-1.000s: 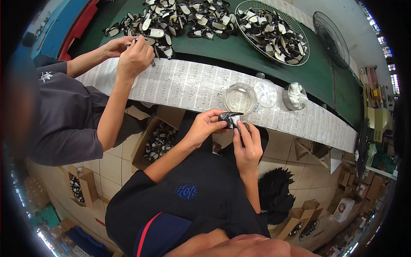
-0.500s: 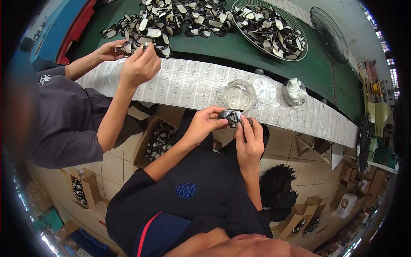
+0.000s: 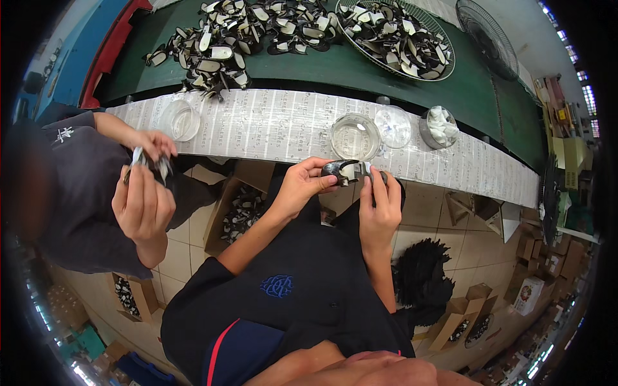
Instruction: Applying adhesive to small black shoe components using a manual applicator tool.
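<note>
Work just off the near edge of the table (image 3: 270,125), near the clear tub (image 3: 355,136). Steady the black-and-white piece (image 3: 347,171) there, pinched at opposite ends by left fingers (image 3: 318,185) and right fingers (image 3: 379,188). Apply light, even pressure to limit bending.

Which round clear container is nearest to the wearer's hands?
The container just left of the clear disc, beyond the held black piece; the white-filled container stands farther right, another farther left.
</note>
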Action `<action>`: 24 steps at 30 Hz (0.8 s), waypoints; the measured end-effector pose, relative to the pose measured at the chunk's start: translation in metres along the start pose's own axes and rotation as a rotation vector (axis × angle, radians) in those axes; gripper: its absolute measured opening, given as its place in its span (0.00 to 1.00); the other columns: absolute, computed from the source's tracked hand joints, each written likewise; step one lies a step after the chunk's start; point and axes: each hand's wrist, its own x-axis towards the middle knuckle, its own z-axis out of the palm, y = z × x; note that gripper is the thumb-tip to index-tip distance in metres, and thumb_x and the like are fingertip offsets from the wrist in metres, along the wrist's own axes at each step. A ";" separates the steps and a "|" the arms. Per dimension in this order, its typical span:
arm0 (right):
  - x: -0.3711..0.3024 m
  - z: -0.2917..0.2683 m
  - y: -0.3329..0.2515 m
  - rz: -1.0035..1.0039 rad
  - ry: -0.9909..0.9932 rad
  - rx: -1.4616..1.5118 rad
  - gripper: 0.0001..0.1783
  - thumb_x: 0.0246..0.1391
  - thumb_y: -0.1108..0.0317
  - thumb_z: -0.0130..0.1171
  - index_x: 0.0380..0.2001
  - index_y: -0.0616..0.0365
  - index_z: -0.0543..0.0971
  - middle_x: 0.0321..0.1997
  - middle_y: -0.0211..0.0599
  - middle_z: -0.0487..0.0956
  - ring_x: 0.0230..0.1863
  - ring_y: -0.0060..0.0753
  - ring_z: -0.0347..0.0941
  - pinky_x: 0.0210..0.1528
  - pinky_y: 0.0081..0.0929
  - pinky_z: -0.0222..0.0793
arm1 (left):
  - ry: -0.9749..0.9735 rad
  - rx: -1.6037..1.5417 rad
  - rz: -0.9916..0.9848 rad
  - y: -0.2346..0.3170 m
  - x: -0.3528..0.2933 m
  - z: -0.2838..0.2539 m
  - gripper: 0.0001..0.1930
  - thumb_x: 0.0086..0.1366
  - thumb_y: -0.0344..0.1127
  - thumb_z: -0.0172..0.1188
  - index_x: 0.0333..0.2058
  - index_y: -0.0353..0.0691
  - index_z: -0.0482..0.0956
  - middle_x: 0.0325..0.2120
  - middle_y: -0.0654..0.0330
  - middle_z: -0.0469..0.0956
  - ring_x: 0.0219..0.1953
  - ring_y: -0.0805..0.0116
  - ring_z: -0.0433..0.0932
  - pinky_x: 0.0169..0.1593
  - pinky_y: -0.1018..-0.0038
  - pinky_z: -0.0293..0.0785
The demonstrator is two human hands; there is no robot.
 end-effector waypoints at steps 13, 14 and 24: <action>-0.005 0.000 -0.013 0.088 -0.112 0.201 0.15 0.52 0.76 0.63 0.45 0.64 0.80 0.41 0.44 0.76 0.33 0.33 0.77 0.32 0.26 0.74 | 0.013 -0.110 -0.034 -0.001 0.001 0.003 0.12 0.66 0.27 0.57 0.46 0.31 0.70 0.41 0.55 0.79 0.43 0.70 0.79 0.47 0.72 0.81; -0.005 0.001 -0.013 0.083 -0.117 0.194 0.15 0.52 0.76 0.63 0.45 0.64 0.79 0.41 0.44 0.76 0.33 0.33 0.77 0.32 0.26 0.74 | 0.014 -0.111 -0.034 -0.001 0.001 0.003 0.12 0.66 0.27 0.57 0.46 0.31 0.70 0.41 0.55 0.79 0.43 0.70 0.79 0.47 0.72 0.81; -0.007 -0.002 -0.010 0.032 -0.092 0.094 0.15 0.51 0.76 0.64 0.44 0.64 0.80 0.41 0.45 0.76 0.32 0.35 0.77 0.32 0.27 0.74 | 0.016 -0.110 -0.035 0.001 0.002 0.003 0.12 0.66 0.28 0.57 0.46 0.31 0.70 0.41 0.56 0.79 0.43 0.70 0.79 0.47 0.72 0.81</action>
